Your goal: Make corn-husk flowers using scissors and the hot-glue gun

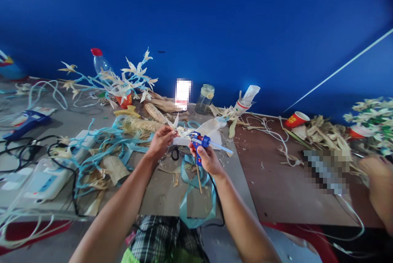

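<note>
My right hand (206,157) is wrapped round the handle of a blue glue gun (202,142), with a pale glue stick (221,147) poking out of its back end. The gun's nozzle points left, toward my left hand (162,139). Pinched in the fingers of my left hand is a small pale husk flower (173,123), its pointed petals standing up. The nozzle is close to the flower; whether they touch cannot be made out. Light blue ribbon (198,218) hangs in loops below the gun, over the table edge.
Husk flowers on blue stems (135,68) stand in a red cup at the back left. A power strip (49,181), cables and a second glue gun (27,123) lie left. A clear jar (205,98) stands behind. At the right edge is another person's hand (376,168).
</note>
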The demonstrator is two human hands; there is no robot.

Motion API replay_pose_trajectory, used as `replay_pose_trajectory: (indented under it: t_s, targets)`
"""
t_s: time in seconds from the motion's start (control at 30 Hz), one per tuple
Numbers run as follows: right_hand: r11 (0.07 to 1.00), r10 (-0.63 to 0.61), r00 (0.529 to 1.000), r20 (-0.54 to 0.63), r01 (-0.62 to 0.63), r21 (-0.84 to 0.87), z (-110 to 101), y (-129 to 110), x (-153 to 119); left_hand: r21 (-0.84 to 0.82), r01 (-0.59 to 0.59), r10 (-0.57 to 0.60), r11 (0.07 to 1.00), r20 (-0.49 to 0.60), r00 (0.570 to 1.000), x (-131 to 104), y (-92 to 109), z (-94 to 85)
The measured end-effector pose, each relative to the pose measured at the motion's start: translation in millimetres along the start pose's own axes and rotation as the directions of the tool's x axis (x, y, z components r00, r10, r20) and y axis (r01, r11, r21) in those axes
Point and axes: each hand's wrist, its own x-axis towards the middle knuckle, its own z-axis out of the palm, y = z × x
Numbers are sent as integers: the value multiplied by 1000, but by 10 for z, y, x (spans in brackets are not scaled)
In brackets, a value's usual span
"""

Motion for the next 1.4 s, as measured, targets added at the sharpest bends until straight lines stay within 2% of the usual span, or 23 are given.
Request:
replay_pose_trajectory:
  t_s: [0.2,0.5,0.93,1.17,1.4]
  targets:
    - [1000,-1,1000,6,0,24,15,-42,-8,6,-6,6,1000,-2,1000,-2,13,-3]
    - [1000,-7,999,-33,8,27,-10,-31,12,55,4,-8,998,77,997,-10,-16,-10]
    - [999,46,999,2,-46,8,-9,-84,-31,5,-6,6,1000,23,1000,1,-3,-27]
    - [999,27,999,-34,-25,46,-19,-47,-9,40,21,-23,999,40,999,-14,22,-4]
    - [999,25,1000,10,-26,47,-10,-61,-24,8,16,-16,1000,22,1000,-20,21,-6]
